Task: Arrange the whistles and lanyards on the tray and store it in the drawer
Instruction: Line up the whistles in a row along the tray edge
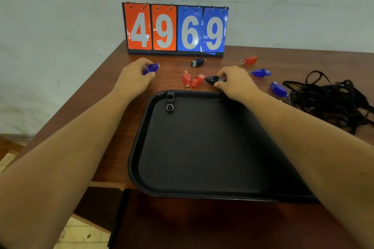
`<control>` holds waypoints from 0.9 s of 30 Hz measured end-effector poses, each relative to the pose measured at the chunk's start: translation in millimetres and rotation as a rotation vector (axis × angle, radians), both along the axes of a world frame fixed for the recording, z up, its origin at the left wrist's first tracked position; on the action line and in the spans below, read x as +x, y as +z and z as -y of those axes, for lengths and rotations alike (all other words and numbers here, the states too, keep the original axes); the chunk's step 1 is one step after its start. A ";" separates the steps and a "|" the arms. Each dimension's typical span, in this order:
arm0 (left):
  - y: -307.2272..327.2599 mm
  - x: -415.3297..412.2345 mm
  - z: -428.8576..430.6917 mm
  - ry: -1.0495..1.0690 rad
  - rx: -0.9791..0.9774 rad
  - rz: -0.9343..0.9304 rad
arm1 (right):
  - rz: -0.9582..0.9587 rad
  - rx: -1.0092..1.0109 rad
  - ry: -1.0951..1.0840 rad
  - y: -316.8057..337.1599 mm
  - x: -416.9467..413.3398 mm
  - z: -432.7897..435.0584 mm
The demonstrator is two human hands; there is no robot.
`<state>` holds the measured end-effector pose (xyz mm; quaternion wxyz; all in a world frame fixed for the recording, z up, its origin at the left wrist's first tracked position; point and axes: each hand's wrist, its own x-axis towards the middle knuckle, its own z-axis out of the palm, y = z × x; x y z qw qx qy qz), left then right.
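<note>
A black tray point(202, 192) lies on the brown table in front of me. One black whistle point(170, 100) sits in its far left corner. My left hand point(134, 76) grips a blue whistle point(151, 68) beyond the tray's left side. My right hand point(232, 82) pinches a black whistle point(212, 80) just past the tray's far rim. Two red whistles point(192, 80) lie between my hands. A dark whistle point(198, 62), a red whistle point(250, 60) and two blue whistles point(261, 72) point(278, 88) lie scattered. A tangle of black lanyards point(332, 101) sits at the right.
A flip scoreboard point(176, 29) reading 4969 stands at the table's back edge against a pale wall. The table's left edge point(97, 83) drops off to a floor. Below the tray's near rim, a dark gap point(113, 218) shows at the table front.
</note>
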<state>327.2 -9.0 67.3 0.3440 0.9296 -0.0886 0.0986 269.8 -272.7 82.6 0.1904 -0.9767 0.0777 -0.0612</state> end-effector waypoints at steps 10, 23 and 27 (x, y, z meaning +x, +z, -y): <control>26.0 -65.3 -5.8 -0.002 -0.587 -0.238 | 0.197 0.412 0.025 31.8 -58.6 -37.6; 5.1 -116.1 -30.3 -0.059 -1.271 -0.391 | 0.009 1.039 -0.001 29.8 -111.6 -65.3; 4.0 -114.4 -30.6 -0.015 -1.208 -0.380 | -0.004 0.567 0.060 19.7 -103.4 -76.7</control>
